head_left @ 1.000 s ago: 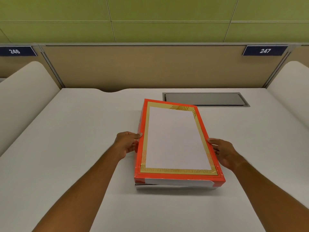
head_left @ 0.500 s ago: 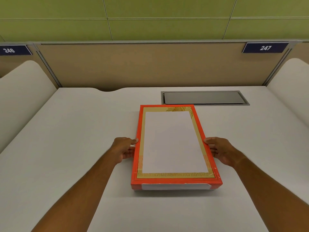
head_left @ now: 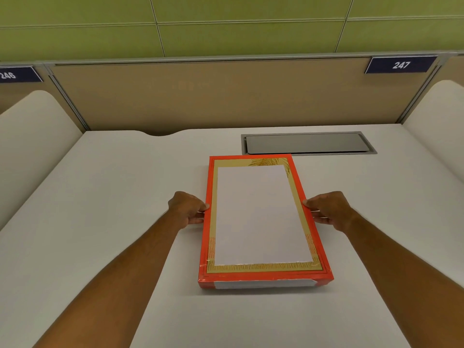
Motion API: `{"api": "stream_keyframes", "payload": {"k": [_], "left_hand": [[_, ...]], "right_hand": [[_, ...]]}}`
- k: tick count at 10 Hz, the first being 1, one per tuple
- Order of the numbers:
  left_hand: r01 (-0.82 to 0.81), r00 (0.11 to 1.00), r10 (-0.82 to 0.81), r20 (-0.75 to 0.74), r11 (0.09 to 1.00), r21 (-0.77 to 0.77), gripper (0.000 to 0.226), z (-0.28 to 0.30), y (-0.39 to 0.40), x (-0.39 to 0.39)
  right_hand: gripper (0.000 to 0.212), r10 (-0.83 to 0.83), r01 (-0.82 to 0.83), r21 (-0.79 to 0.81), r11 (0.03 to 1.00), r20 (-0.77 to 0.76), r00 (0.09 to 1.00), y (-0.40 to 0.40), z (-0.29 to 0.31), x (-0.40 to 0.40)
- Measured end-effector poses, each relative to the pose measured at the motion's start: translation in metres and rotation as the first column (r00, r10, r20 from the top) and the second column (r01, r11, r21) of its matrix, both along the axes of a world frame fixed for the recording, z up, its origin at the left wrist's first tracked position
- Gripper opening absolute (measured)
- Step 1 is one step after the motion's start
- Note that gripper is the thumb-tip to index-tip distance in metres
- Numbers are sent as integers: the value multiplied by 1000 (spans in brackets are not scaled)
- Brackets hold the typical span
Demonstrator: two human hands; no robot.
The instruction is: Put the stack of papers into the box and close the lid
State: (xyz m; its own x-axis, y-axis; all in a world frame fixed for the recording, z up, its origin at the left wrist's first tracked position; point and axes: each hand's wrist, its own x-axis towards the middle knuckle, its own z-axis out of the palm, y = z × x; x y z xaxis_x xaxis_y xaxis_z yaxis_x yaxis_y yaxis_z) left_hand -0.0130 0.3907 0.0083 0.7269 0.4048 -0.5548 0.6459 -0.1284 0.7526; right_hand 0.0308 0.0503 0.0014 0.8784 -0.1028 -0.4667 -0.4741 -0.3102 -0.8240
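Observation:
A flat red box (head_left: 263, 278) lies on the white desk (head_left: 125, 197) in front of me, its long sides running away from me. Its lid (head_left: 261, 214) is red with a gold border and a white centre panel, and it sits down on the box. My left hand (head_left: 187, 209) grips the left long edge of the lid, thumb on top. My right hand (head_left: 327, 209) grips the right long edge the same way. No stack of papers shows; the inside of the box is hidden by the lid.
A grey metal cable hatch (head_left: 307, 143) is set into the desk just behind the box. A tan partition (head_left: 213, 96) closes the back, with number plates 246 (head_left: 15, 75) and 247 (head_left: 400, 64). White curved dividers (head_left: 32, 136) flank both sides.
The box has turned from a slight slant to square with the desk, and its lid has settled lower on the box. Both hands stayed on its long edges.

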Motion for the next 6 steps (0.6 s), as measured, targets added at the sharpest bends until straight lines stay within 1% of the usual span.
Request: {"api": "stream_keyframes", "payload": {"k": [2,3,4,5,6], "left_hand": [[-41,999,39,-32,998,-42,25,-5,1,5],[-50,999,49,-10,997,-58,27,-6,1,2],[-45,999,45,8,998,-38,26,-7,1,2],[-8,998,2,63,995,102,23,-9,-5,-4],[-9,994,-17,110,972,234,26,-7,-11,-7]], "right_hand": [[25,-16,15,-31,999,-20,1000,1,-3,7],[25,-23,22,-27,999,-25,999,3,-4,7],[24,-15,14,-58,998,-17,1000,2,-5,10],[25,11,-2,-212,977,43,999,9,-5,4],[32,43,13,-371,929,143,989,16,-3,0]]}}
